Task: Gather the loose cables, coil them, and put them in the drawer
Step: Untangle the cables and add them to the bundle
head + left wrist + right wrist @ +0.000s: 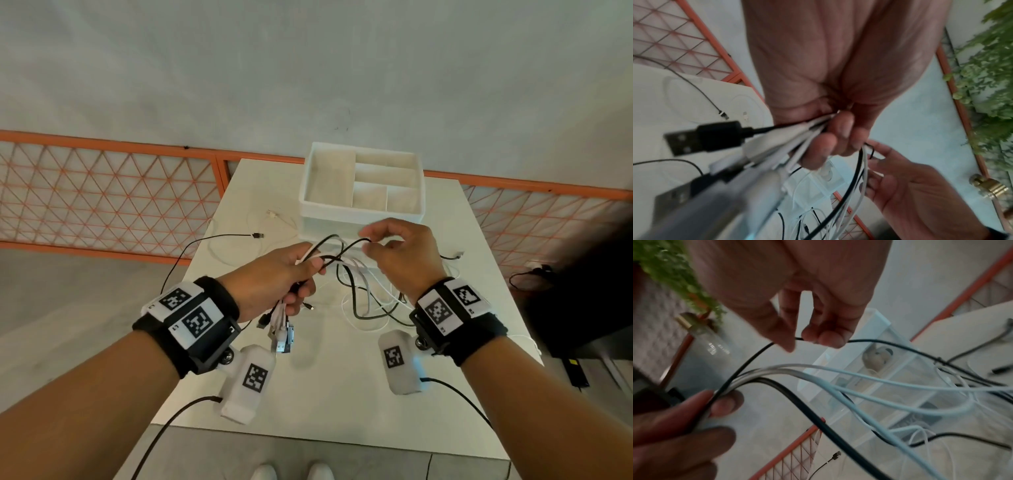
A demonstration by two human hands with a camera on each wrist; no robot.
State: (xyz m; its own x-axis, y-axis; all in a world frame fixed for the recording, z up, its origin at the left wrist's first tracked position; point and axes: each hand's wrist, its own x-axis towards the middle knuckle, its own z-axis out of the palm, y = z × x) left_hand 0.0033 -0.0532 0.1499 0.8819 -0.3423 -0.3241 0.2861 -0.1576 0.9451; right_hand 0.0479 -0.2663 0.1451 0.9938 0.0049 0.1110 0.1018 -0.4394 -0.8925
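Black and white cables: a mixed bundle of thin black and white cables (pixel 310 262) is gathered in the left hand, their USB plug ends (pixel 282 337) hanging below the fist toward 6 o'clock; the free lengths spill in loose loops (pixel 366 301) onto the table between the two wrists.
Left hand: the left hand (pixel 281 279) is clenched round the bundle, above the table's middle; in the left wrist view its fingers (pixel 842 128) curl over the cords, with a black USB plug (pixel 701 138) sticking out toward 9 o'clock.
Right hand: the right hand (pixel 399 255) sits at 3 o'clock of the left, just in front of the drawer, pinching one thin black cable (pixel 879 343) between thumb and fingertips (pixel 830 339); that cable arcs back into the left hand's bundle.
Drawer: a white plastic drawer unit (pixel 359 212) with an open, divided top tray stands at 12 o'clock on the table, beyond the hands.
Stray cables: a black cable with a USB plug (pixel 257 235) and a white cable end (pixel 272 214) lie on the table at 10 o'clock of the left hand, apart from the bundle; another black end (pixel 455 255) lies at 3 o'clock of the right hand.
Table: a white rectangular table (pixel 342 394) carries all of it.
Surroundings: an orange lattice railing (pixel 102 192) runs behind the table.
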